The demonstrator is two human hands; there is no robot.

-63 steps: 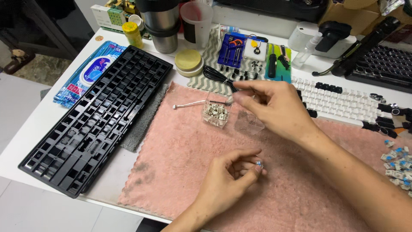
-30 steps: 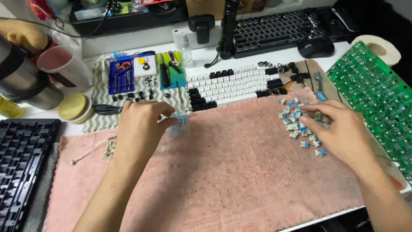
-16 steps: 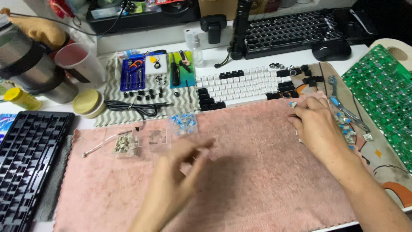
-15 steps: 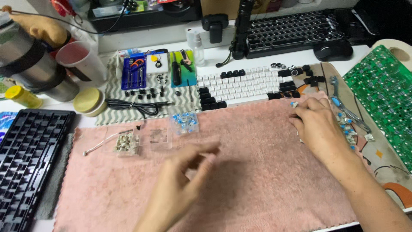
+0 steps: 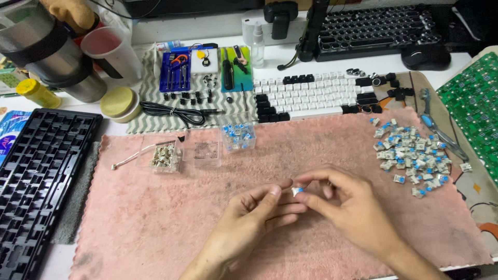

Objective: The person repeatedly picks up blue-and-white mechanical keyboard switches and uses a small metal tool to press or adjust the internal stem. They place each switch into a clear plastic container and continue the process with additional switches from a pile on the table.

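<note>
Pinching a small white-and-blue key switch (image 5: 296,191) between them, the left hand (image 5: 249,223) and right hand (image 5: 347,205) meet low in the centre of the frame over a fuzzy pink towel (image 5: 155,228); fingertips of both grasp it. Just above, left of centre, stand three little clear plastic boxes: one (image 5: 238,137) filled with blue-topped switches, one (image 5: 206,151) looking nearly bare, one (image 5: 165,156) packed with pale beige parts. At right a loose heap of switches (image 5: 410,155) lies on the towel. Upper left holds a steel tumbler (image 5: 57,52), a pink cup (image 5: 111,52), a round cream-lidded tin (image 5: 119,103) and a yellow-capped bottle (image 5: 36,93). A glossy blue packet (image 5: 8,140) sits at the left edge beside a black gridded keyboard case (image 5: 41,176).
</note>
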